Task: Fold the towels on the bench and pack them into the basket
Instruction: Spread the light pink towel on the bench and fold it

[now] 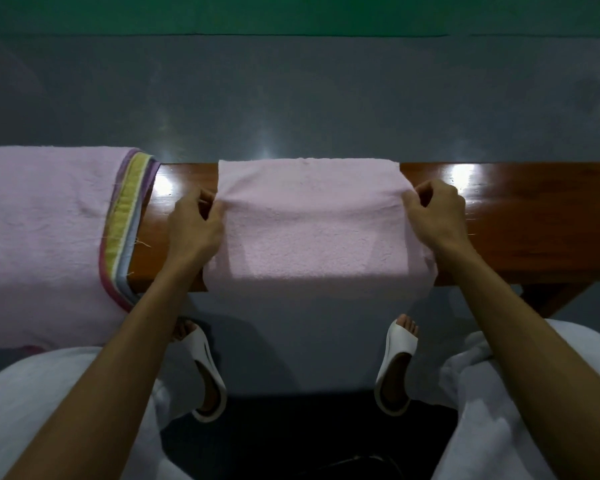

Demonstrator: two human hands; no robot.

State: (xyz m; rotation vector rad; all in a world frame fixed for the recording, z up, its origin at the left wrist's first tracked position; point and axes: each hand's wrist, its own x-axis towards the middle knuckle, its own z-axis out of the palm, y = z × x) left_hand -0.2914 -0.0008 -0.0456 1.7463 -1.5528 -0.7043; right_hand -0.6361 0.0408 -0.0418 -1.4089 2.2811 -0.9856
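A pink towel lies folded across the middle of the brown wooden bench, its near part hanging over the front edge. My left hand pinches the towel's left edge and my right hand pinches its right edge, lifting a fold between them. A second pink towel with a striped yellow, purple and blue border is spread over the bench's left end. No basket is in view.
Beyond the bench is a shiny grey floor with a green strip at the far side. My feet in white sandals stand under the bench's front edge. A bench leg shows at the right.
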